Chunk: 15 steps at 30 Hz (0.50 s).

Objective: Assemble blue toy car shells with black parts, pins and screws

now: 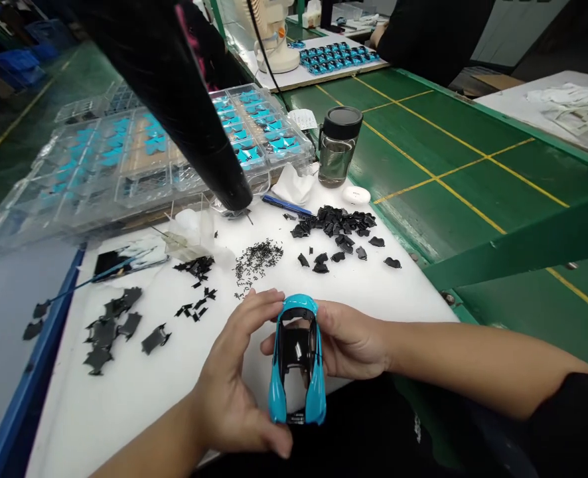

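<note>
My left hand and right hand grasp a blue toy car, seemingly for checking; any turning calls for care.

Car shell: we see glossy, smooth plastic, blue parts and black alike.
Bottle: clear and shiny; glass or plastic, we cannot tell.
Tissue: we find it matt, creased, papery.
Trays: clear, shiny plastic to our eyes.
Board: smooth, softly matt.
Plates: dull plastic, we judge.
Case: smooth, glossy.
</note>
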Each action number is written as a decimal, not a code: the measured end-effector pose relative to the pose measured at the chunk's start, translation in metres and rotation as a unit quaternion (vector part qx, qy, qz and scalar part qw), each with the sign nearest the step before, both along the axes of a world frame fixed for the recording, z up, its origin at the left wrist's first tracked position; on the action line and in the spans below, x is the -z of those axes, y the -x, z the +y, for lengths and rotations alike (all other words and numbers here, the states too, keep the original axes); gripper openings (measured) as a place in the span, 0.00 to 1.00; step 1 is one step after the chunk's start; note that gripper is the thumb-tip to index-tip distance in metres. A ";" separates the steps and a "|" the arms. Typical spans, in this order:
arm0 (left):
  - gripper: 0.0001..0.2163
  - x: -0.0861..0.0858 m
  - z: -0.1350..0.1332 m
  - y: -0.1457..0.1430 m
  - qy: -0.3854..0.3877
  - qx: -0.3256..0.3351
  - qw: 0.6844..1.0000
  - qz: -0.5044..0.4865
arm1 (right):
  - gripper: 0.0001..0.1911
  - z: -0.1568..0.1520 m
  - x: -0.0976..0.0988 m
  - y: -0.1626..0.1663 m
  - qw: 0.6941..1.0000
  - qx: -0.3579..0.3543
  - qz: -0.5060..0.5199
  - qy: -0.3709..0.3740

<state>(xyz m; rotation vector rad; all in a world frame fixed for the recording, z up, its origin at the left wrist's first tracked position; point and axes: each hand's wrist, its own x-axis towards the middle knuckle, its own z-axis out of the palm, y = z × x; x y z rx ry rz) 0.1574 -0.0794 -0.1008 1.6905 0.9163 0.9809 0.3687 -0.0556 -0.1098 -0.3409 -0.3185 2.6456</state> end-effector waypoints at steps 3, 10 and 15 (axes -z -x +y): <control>0.54 -0.001 0.011 0.004 0.001 0.052 0.998 -0.033 | 0.35 -0.003 -0.007 0.002 0.999 0.000 -0.036 0.008; 0.37 -0.012 0.029 0.010 -0.045 0.103 0.994 0.006 | 0.35 -0.009 -0.008 0.005 0.994 -0.039 -0.093 0.046; 0.34 -0.014 0.028 0.007 -0.083 0.100 0.991 0.014 | 0.36 -0.009 -0.003 0.004 0.993 -0.056 -0.089 0.055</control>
